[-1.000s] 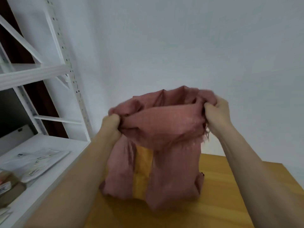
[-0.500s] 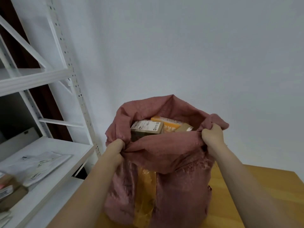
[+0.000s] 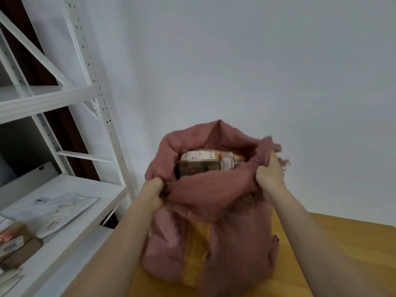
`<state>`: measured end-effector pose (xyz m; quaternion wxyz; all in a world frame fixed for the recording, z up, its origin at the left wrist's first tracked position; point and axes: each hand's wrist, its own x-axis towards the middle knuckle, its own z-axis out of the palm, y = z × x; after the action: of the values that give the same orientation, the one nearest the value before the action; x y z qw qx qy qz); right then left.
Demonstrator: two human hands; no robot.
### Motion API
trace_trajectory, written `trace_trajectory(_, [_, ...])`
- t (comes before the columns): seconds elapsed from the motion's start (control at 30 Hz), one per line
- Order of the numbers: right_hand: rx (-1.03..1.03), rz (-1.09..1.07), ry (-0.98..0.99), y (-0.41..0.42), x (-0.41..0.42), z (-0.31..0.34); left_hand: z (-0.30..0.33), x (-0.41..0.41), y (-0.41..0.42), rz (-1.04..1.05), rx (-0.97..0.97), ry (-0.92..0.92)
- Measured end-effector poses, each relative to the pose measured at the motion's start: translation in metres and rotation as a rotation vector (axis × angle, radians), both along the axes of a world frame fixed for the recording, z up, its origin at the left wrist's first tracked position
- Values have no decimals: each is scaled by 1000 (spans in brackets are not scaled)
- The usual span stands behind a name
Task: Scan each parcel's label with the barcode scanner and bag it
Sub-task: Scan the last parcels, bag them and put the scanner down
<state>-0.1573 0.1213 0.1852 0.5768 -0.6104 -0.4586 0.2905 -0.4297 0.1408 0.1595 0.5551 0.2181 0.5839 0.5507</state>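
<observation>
A tall white metal rack [image 3: 102, 116] stands to the left of the fingers [image 3: 155, 185]. One white shelf board [image 3: 85, 189] sits just left of them, at about their height. Another shelf board [image 3: 42, 101] is higher up. A slanted white bar [image 3: 32, 46] crosses the top of the rack. Behind the rack it is dark brown [image 3: 64, 129]. A plain white wall [image 3: 235, 61] fills the space above and beyond the fingers. Below them and to the right is a yellow wooden table [image 3: 332, 243].

Soft, even indoor light, no glare, faint shadow inside the sack [image 3: 214, 189] beyond the fingers, motion blur on its frayed edge, wide-angle bending of the shelving [image 3: 85, 61], soft parcel labels
</observation>
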Motion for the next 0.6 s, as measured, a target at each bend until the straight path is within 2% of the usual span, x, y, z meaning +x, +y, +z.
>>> trace_trajectory(0.1, [-137,-24,-64,-6,7,-17,-40,-7,-2,-51,-159,116])
trace_trajectory(0.2, [-226,-77,-124,-9,13,-19,-67,-15,11,-16,-187,153])
trace_trajectory(0.3, [-329,-141,-203,-10,18,-22,-39,3,-10,63,-183,181])
trace_trajectory(0.33, [-353,-178,-229,-12,19,-23,-27,11,-20,138,-159,260])
trace_trajectory(0.4, [-336,-304,-310,-19,17,-24,-14,19,-36,336,-86,575])
trace_trajectory(0.47, [-249,-406,-379,-26,16,-24,-3,25,-49,457,121,788])
trace_trajectory(0.53, [-204,-338,-462,-29,17,-29,-6,26,-49,297,277,997])
trace_trajectory(0.6, [-316,-157,-504,-29,18,-38,-20,22,-43,-28,181,1145])
